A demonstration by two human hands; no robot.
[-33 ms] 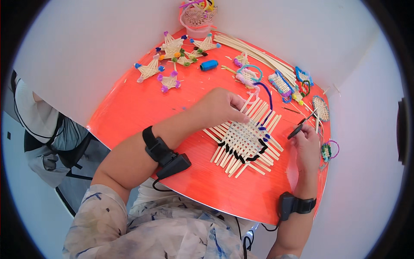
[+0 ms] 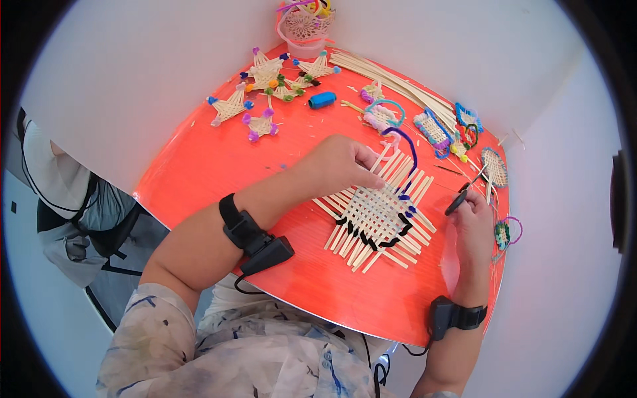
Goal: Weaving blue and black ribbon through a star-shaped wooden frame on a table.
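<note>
A woven mat of pale bamboo strips (image 2: 375, 215) lies on the red table, its strip ends sticking out all round. Black fuzzy stem winds along its lower edge, and dark blue fuzzy stem along its right. The loose end of that blue pipe cleaner (image 2: 415, 149) arches up above the mat. My left hand (image 2: 345, 162) pinches the mat's upper left part between thumb and fingers. To the right of the mat, my right hand (image 2: 472, 215) is closed round the dark handles of scissors (image 2: 458, 201), whose blades point up and away.
Star-shaped woven pieces (image 2: 229, 105) with coloured tips lie at the far left. A blue cylinder (image 2: 322, 100) sits beside them. A pink basket (image 2: 305, 33) stands in the back corner. Bamboo strips (image 2: 391, 79) run along the back edge, near small woven pieces (image 2: 431, 129). White partitions border the table.
The loose blue pipe cleaner has bent over, its tip curling further left. My right hand and the scissors have shifted very slightly; my left hand stays put.
</note>
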